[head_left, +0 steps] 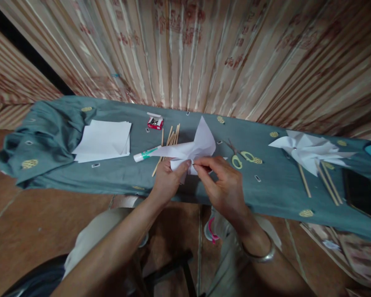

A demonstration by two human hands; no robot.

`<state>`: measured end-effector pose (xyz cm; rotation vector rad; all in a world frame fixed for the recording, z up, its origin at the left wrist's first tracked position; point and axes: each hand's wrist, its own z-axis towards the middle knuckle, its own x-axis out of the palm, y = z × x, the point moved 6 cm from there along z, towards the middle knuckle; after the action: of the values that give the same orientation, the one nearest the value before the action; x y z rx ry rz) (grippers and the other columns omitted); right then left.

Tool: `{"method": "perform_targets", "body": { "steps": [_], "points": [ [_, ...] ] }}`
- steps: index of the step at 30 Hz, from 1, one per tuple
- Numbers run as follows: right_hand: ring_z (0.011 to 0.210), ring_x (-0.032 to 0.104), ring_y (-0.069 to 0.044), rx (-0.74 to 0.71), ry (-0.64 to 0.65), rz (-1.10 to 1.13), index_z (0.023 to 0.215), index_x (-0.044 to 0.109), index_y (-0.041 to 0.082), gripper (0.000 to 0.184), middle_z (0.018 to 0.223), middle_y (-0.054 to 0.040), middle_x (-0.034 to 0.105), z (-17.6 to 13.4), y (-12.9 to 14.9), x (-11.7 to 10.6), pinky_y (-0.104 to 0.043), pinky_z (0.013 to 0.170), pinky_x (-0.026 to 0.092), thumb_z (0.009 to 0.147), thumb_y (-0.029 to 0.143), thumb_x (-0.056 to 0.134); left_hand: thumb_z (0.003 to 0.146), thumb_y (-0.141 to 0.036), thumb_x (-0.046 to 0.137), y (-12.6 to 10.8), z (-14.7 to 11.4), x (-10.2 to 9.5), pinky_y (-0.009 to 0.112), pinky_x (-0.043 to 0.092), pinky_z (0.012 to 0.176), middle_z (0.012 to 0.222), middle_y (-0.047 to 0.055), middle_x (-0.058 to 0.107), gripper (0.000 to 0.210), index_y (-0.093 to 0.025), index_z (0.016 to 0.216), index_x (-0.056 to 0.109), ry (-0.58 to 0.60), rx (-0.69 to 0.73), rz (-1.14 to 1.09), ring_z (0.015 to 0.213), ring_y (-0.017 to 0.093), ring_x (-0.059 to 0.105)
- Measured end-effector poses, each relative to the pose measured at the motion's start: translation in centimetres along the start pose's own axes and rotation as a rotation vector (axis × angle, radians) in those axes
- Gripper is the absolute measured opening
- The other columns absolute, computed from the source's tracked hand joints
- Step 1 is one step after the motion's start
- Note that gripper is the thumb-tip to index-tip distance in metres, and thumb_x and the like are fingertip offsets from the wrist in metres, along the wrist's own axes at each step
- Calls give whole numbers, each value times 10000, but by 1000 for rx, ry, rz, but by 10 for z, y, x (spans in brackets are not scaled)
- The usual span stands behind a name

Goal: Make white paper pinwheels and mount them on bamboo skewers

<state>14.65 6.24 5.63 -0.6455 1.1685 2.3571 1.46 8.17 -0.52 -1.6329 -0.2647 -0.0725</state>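
Observation:
A white paper pinwheel [190,149] with curled blades is in front of me over the cloth. My left hand [168,175] grips its lower left side, the thumb pressed near the centre. Close to that thumb, my right hand [224,181] has thumb and forefinger pinched together at the pinwheel's centre. Whatever lies between those fingertips is too small to make out. Thin wooden sticks [173,138] lie partly under the pinwheel, next to a glue stick [146,153]. Behind them stands an open red box of small metal pins [155,121].
Green-handled scissors [239,156] lie right of my hands. Further right are finished paper pinwheels [309,150] on sticks and a dark phone [360,192]. A stack of white paper [103,140] rests at left. The narrow table has a green cloth [275,189]; a curtain [185,53] hangs behind.

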Motion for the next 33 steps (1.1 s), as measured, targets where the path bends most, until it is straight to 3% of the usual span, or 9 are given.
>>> {"method": "perform_targets", "body": {
  "steps": [7,16,33],
  "points": [
    [733,611,-157,128,9,57,861,686,192,86,793,-15,695,-2,-14,7,-284,718,474,878,204,602,684,-298,713,-5,3,-2,330,509,824,855,40,759,220,-158,850,749,-6,112,70,821,211,671],
    [635,565,-136,256,46,102,825,693,210,103,704,10,642,-2,-20,11,-271,653,453,849,251,602,630,-292,751,-2,0,-3,304,505,734,695,23,719,163,-152,714,738,-5,64,69,703,193,641],
    [624,553,-131,272,88,154,816,692,200,121,700,7,641,-2,-25,13,-260,639,437,848,275,602,626,-290,729,-5,-2,-2,300,505,721,756,30,743,174,-156,734,747,-15,68,74,711,191,643]
  ]
}}
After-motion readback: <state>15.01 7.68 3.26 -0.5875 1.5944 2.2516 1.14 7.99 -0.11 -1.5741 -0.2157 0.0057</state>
